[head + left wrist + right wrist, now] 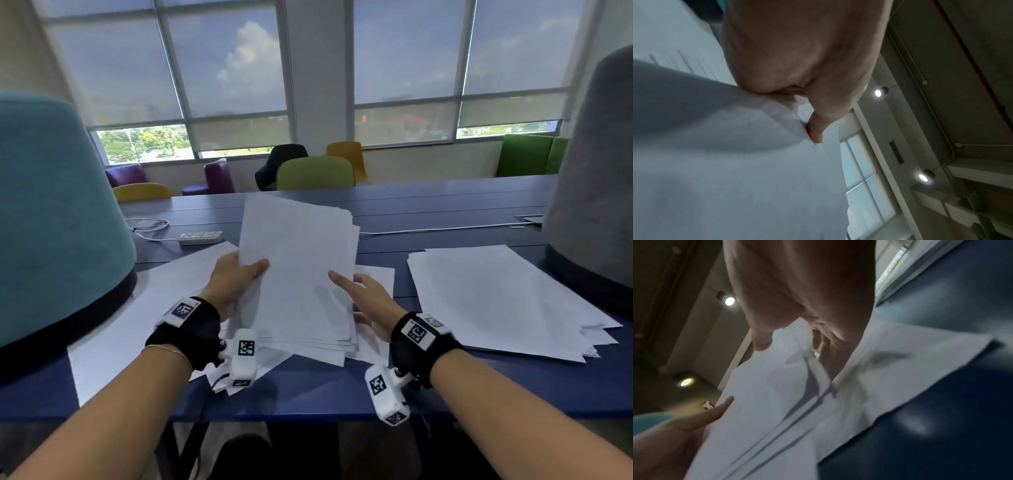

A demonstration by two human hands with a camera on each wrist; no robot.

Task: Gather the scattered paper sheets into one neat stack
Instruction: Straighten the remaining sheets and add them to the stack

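Paper sheets (301,274) were bunched in a loose pile, held up at a tilt in the middle of the head view, just above a blue table (325,387). At the lower left, the left hand (229,284) gripped the pile's left edge, thumb on top and fingers tucked behind. At the lower right, the right hand (368,301) held the pile's right edge, thumb lying on top and fingers curled under. More sheets (113,329) lay flat on the left of the table. Another spread pile (500,301) lay flat on the right. Farther back, at the middle left, sat a white power strip (201,237).
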